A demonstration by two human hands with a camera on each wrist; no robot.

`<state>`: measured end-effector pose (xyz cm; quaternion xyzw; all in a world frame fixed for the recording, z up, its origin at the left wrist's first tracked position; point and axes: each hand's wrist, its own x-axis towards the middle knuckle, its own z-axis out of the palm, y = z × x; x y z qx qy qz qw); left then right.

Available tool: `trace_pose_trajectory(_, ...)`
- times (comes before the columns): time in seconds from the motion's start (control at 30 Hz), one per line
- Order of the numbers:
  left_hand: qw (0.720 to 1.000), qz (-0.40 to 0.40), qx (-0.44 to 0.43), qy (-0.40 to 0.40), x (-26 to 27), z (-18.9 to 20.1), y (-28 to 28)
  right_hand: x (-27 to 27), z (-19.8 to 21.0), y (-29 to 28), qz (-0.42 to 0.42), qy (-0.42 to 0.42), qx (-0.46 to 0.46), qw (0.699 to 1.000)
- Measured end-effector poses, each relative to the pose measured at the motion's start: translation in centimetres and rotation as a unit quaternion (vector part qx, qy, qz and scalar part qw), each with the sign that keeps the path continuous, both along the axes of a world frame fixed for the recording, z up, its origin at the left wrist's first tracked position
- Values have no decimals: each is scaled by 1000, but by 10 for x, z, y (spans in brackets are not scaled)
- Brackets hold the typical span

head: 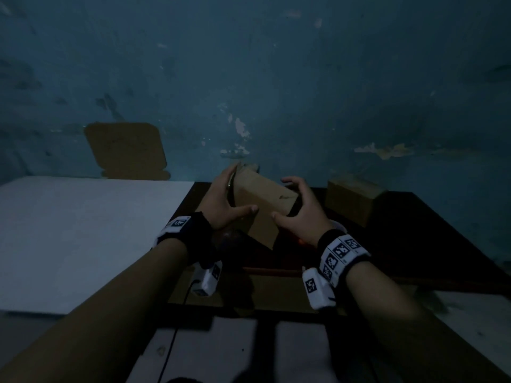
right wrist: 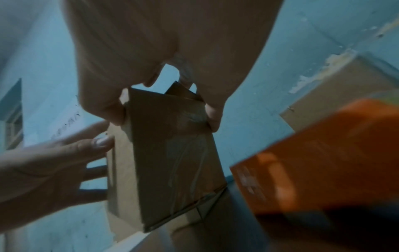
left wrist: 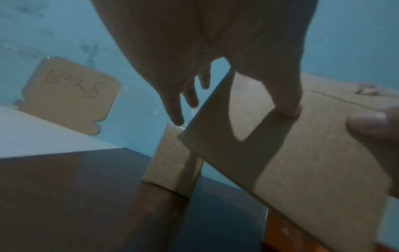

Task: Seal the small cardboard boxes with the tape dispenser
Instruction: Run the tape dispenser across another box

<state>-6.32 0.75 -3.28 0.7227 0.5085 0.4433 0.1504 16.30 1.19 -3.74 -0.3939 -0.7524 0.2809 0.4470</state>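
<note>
A small cardboard box (head: 262,200) hangs tilted above the dark table (head: 414,239), held between both hands. My left hand (head: 235,194) holds its left side, thumb (left wrist: 287,102) on the near face and fingers straight behind it. My right hand (head: 293,200) grips the other end, fingers curled over the far edge and thumb (right wrist: 116,110) on the near side. One face carries a shiny strip of clear tape (right wrist: 185,153). The orange tape dispenser (right wrist: 323,153), blurred, lies on the table below my right wrist, with no hand on it.
A second cardboard box (head: 351,197) stands at the back right. A third box (left wrist: 172,158) stands upright against the blue wall behind my left hand. A white board (head: 83,230) lies to the left, with a cardboard sign (head: 127,150) leaning on the wall.
</note>
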Motion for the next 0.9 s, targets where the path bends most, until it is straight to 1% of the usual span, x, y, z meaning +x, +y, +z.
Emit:
trace_pose_trajectory(0.13,998,-9,-60,-11,-1,-5,-12,5,-11,-7,22,-9,-27,999)
trace_pose_trajectory(0.2,998,-13,-69,-1,-1,-9,-19,8,-17,-11,35,-39,-30,998)
trace_pose_trajectory(0.27,995,-28,-97,5,-2,-16,-23,10,-22,-12,45,-76,-37,995)
trace_pose_trajectory(0.33,992,-14,-126,26,-2,-21,-26,10,-25,-12,49,-102,-47,992)
trace_pose_trajectory(0.37,990,10,-131,54,-2,-22,-26,10,-26,-11,51,-106,-52,992)
trace_pose_trajectory(0.4,988,35,-126,82,-1,-22,-25,10,-26,-9,55,-104,-56,991)
trace_pose_trajectory(0.43,987,52,-116,93,-1,-22,-23,10,-26,-7,60,-100,-61,991)
trace_pose_trajectory(0.5,991,68,-81,86,3,-19,-20,11,-24,-4,66,-94,-68,991)
trace_pose_trajectory(0.57,994,65,-62,69,10,-18,-15,12,-23,-1,69,-83,-72,992)
trace_pose_trajectory(0.63,995,39,-67,55,15,-20,-12,14,-25,2,72,-74,-78,992)
trace_pose_trajectory(0.73,994,18,-51,91,19,-29,-6,16,-34,6,74,-52,-83,992)
trace_pose_trajectory(0.8,993,33,-80,82,22,-29,-6,16,-38,9,40,-16,-82,996)
trace_pose_trajectory(0.87,992,39,-96,71,23,-31,-5,19,-39,14,-31,12,-64,997)
trace_pose_trajectory(0.9,992,40,-93,74,23,-32,-5,22,-38,17,-76,11,-53,996)
